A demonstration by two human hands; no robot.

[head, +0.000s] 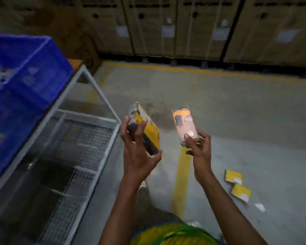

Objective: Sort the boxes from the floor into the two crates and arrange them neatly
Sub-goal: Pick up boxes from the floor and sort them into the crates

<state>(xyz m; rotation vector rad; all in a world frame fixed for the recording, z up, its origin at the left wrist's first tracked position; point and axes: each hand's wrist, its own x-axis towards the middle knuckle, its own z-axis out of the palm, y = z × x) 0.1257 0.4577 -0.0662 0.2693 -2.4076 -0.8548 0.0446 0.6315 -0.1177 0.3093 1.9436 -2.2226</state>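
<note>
My left hand (140, 149) grips a yellow box (148, 126) with a dark side, held tilted at chest height. My right hand (199, 145) holds a second box (184, 123), orange-fronted with a clear cover, upright and a little to the right of the first. Two more yellow boxes (233, 176) (240, 192) lie on the concrete floor at lower right. A blue crate (34, 73) stands on the trolley at the left, its inside mostly out of view. The picture is blurred by motion.
A white metal wire-mesh trolley (88, 124) fills the lower left, beside my left arm. Tall cardboard cartons (184, 29) line the back wall. Yellow floor lines (181, 174) run under my hands. A small white scrap (260, 207) lies near the floor boxes.
</note>
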